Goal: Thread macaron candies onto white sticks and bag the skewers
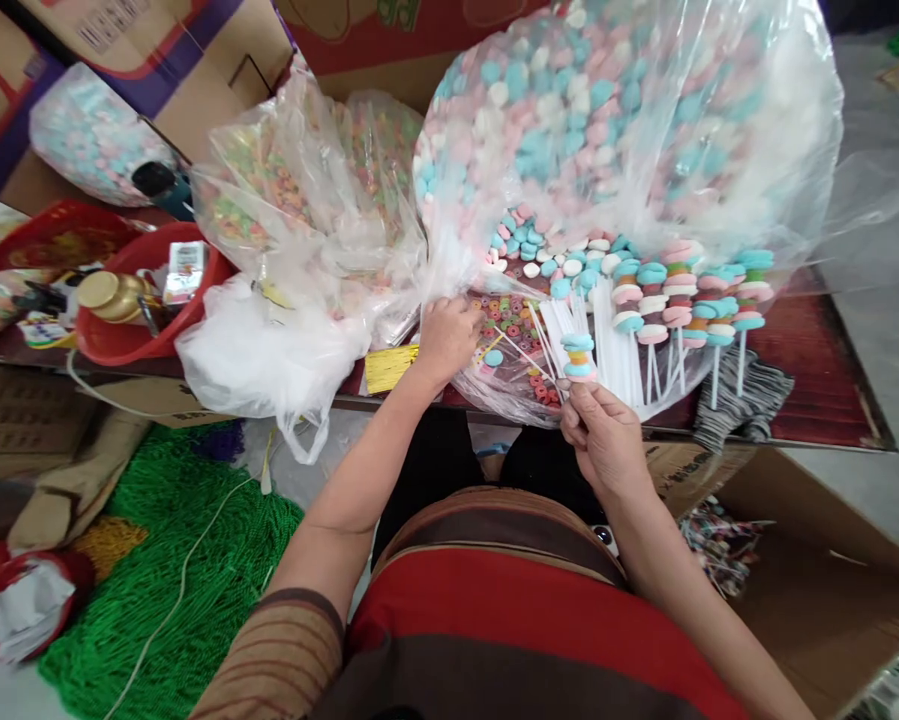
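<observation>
My right hand (603,430) pinches a short candy skewer (578,358) from below, with blue and pink marshmallows and orange and yellow rings stacked on it. Beside the pile of small ring candies (515,318), my left hand (449,338) has its fingers curled together; whatever is in them is hidden. Loose blue, pink and white marshmallows (524,236) spill from a big clear bag (569,130) behind. White sticks (620,350) lie between my right hand and several finished skewers (678,290), which rest in a row at the right.
Yellow twist ties (389,370) lie left of my left hand, next to a white plastic bag (269,340). A red basin (149,335) stands further left. Striped gloves (749,395) lie at the table's right edge, above an open cardboard box (816,570). Green netting (194,540) covers the floor.
</observation>
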The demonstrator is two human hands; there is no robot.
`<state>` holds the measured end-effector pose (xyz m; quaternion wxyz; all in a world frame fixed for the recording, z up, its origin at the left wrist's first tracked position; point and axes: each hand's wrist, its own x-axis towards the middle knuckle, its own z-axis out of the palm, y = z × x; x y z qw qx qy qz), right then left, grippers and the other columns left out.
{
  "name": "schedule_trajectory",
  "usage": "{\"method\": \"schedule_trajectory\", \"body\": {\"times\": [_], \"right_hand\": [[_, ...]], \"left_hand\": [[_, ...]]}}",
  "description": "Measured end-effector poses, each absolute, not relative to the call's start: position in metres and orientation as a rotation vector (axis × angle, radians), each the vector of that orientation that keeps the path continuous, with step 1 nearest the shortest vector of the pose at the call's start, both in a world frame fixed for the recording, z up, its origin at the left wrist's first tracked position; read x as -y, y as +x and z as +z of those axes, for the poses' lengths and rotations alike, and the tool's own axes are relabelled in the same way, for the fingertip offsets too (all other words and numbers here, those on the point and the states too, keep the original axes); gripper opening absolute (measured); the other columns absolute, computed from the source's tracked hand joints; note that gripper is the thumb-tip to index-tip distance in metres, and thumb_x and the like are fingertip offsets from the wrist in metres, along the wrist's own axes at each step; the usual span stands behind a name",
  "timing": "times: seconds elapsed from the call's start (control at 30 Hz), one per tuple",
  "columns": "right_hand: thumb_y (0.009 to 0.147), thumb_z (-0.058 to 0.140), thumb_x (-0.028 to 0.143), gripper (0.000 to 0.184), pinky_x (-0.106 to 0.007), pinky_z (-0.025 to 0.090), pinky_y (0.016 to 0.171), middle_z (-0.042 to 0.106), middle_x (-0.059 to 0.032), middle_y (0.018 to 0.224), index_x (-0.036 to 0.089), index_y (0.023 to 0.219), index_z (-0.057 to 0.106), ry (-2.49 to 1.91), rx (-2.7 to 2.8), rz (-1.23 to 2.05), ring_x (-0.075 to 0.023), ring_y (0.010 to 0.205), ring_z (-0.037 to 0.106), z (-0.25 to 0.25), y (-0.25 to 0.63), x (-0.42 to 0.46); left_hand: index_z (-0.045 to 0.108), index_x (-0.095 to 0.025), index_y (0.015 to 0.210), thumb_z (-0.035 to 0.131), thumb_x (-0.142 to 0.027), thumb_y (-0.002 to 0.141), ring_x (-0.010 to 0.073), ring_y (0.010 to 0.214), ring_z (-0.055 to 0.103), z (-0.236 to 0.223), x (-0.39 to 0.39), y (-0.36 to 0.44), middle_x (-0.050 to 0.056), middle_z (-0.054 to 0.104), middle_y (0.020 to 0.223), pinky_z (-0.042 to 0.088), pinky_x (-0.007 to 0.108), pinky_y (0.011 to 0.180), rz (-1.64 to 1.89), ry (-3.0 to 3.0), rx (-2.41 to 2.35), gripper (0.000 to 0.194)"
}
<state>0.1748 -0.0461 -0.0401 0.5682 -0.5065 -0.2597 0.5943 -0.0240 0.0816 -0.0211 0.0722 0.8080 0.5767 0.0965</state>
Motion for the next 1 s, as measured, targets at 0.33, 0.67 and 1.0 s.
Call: {"method": "schedule_trajectory", "body": {"times": [0.33, 0.67, 1.0], "right_hand": [[0.075, 0.084, 0.052, 0.038, -0.021, 0.015, 0.042, 0.046, 0.0079, 0.052, 0.018, 0.088, 0.073, -1.179, 0.558, 1.429, -0.0039, 0.042, 0.025, -0.044, 0.174, 0.045], [0.068, 0.086, 0.063, 0.05, -0.02, 0.015, 0.039, 0.038, 0.01, 0.048, 0.019, 0.073, 0.062, -1.244, 0.541, 1.453, -0.0036, 0.042, 0.021, -0.05, 0.172, 0.045], [0.044, 0.1, 0.049, 0.051, -0.023, 0.06, 0.056, 0.079, -0.0021, 0.077, 0.022, 0.08, 0.075, -1.242, 0.345, 1.476, -0.0176, 0.066, 0.073, -0.065, 0.176, 0.04]], "left_hand": [[0.077, -0.016, 0.097, 0.049, -0.015, 0.095, 0.027, 0.102, 0.066, -0.023, -0.123, -0.029, 0.015, 0.075, 0.106, 0.048, 0.038, 0.092, 0.37, 2.291, -1.843, 0.028], [0.076, -0.015, 0.115, 0.045, -0.011, 0.095, 0.028, 0.108, 0.065, -0.019, -0.125, -0.021, 0.016, 0.073, 0.114, 0.048, 0.038, 0.092, 0.1, 2.329, -1.834, 0.037], [0.073, -0.008, 0.111, 0.045, -0.012, 0.096, 0.0283, 0.119, 0.063, -0.026, -0.126, -0.007, 0.016, 0.072, 0.12, 0.046, 0.041, 0.106, 0.043, 2.452, -1.756, 0.033]]}}
